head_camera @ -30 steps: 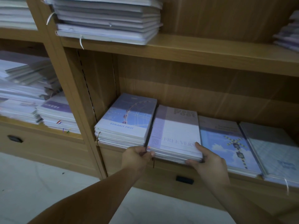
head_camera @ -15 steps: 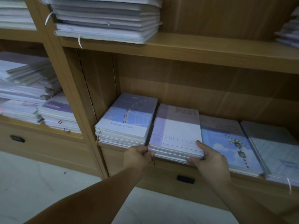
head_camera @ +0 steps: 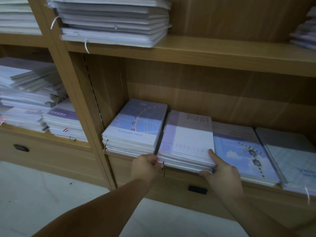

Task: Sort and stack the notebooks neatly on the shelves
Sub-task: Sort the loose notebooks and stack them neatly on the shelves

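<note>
A stack of purple-and-white notebooks (head_camera: pixel 188 139) lies on the lower shelf (head_camera: pixel 179 178), second from the left. My left hand (head_camera: pixel 145 166) grips its front left corner. My right hand (head_camera: pixel 222 175) holds its front right corner, thumb on the top cover and fingers under the edge. To its left sits a stack topped by a blue Ferris-wheel cover (head_camera: pixel 136 124). On its right lie a sky-blue notebook stack (head_camera: pixel 242 151) and a grey-blue one (head_camera: pixel 290 156).
A tall pile of white notebooks (head_camera: pixel 112 19) fills the upper shelf. The left bay holds untidy piles (head_camera: pixel 29 93) and a purple-topped stack (head_camera: pixel 65 124). Drawers with dark handles (head_camera: pixel 197 189) run below the shelves. Pale floor lies underneath.
The purple-and-white stack has shifted slightly back and straighter on the shelf; my right hand has slid from the stack's side to its front right corner.
</note>
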{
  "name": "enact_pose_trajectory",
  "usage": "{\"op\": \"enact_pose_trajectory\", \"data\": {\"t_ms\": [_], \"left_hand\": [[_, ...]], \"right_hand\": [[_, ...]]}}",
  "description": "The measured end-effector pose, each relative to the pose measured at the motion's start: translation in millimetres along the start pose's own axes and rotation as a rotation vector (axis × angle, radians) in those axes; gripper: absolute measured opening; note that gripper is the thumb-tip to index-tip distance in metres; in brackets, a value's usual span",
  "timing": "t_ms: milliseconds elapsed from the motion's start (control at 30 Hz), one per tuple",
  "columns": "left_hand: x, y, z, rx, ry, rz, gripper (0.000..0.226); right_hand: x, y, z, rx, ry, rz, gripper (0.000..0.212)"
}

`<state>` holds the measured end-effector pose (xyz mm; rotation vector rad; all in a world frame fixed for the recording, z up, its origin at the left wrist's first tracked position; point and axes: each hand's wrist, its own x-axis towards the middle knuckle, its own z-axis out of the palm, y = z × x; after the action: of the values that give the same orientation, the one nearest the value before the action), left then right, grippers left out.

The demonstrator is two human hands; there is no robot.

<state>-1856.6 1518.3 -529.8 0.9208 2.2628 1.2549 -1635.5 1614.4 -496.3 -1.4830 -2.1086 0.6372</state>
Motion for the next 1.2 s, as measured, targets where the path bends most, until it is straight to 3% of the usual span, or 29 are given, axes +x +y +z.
{"op": "enact_pose_trajectory", "data": {"t_ms": [267,500,867,1067,1200], "left_hand": [[-1,5,-9,0.075,0.009,0.059,0.044],[-6,10,-5,0.05,-0.005,0.073,0.038],[2,9,-16,0.132,-0.029,0.191,0.016],[0,16,-19,0.26,0.023,0.247,0.035],[-1,19,-24,0.298,0.029,0.308,0.028]], "right_hand": [[3,0,-6,0.005,-0.009,0.027,0.074],[8,3,-8,0.137,-0.032,0.022,0.074],[13,1,-16,0.045,-0.049,-0.036,0.067],[18,-4,-21,0.041,-0.1,-0.019,0.076],[24,1,-23,0.007,-0.13,-0.02,0.066]]}}
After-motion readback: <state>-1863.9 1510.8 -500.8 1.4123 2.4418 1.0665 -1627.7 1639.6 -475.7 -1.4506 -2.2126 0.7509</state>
